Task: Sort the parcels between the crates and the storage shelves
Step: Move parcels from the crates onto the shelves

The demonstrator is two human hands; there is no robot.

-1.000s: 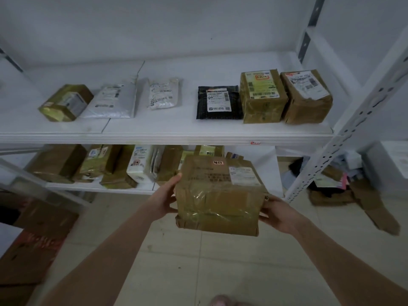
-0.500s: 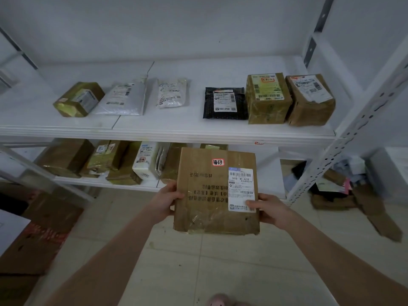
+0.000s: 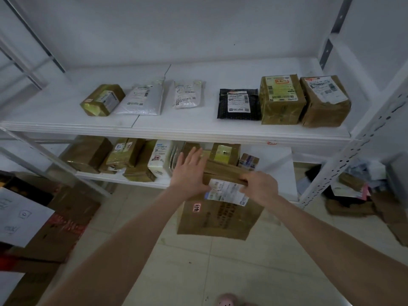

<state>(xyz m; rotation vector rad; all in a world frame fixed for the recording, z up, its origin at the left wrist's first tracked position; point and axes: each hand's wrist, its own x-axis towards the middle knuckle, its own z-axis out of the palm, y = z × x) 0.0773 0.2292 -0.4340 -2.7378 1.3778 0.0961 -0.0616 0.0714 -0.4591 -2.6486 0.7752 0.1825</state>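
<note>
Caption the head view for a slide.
Right hand grips the brown parcel by its top edge, left hand flat against it, before the lower shelf.

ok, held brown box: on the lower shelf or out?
Out. The brown box hangs in front of the lower shelf, bottom over floor; right hand grips its top edge.

A pink slipper (image 3: 226, 301) is resting on the pale tiled floor (image 3: 198, 268); a heap of brown cardboard scraps and dark cloth (image 3: 351, 208) is lying at right.
</note>
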